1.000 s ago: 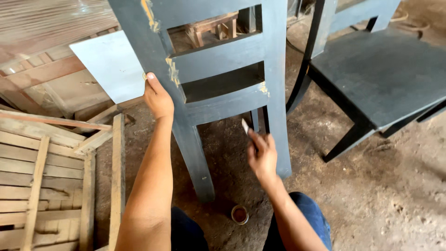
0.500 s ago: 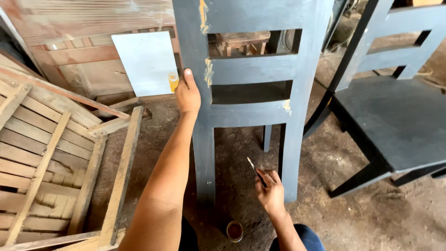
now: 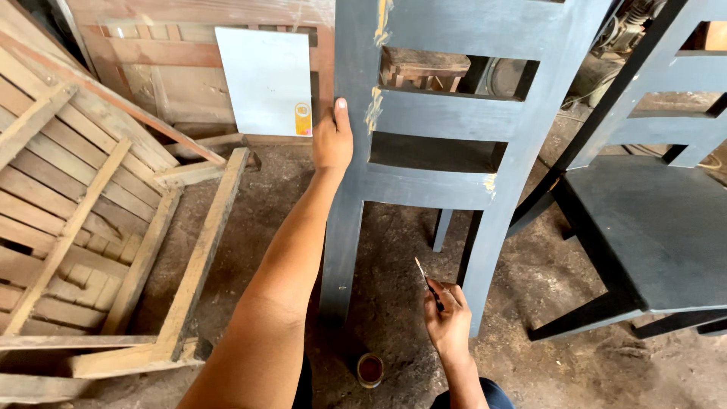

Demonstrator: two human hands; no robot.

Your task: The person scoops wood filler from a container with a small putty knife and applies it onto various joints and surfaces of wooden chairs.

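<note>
Head view looks down on a grey-painted chair (image 3: 447, 121) standing in the upper middle of the frame on a dirt floor (image 3: 394, 250). The left hand (image 3: 333, 140) is closed on the chair's left back post, thumb pointing up along the wood, steadying it. The right hand (image 3: 448, 322), low and just right of centre, is pinched shut on a thin putty knife (image 3: 426, 282) whose pale blade points up and left toward the gap between the chair's legs; the blade touches nothing. A small round tin (image 3: 369, 369) of dark filler sits on the floor at the bottom centre, between the two forearms. Yellowish patches of filler or bare wood show on the left post and at the lower right joint of the back.

The tin stands close to the right wrist and the person's knees, so a careless sweep of the arm could tip it into the dirt. The chair rests on uneven ground; if the left grip slackens it may rock and the blade could scrape fresh paint. A second dark chair (image 3: 651, 220) crowds the right side, and a wooden slatted frame (image 3: 98, 220) lies at left, leaving little room
</note>
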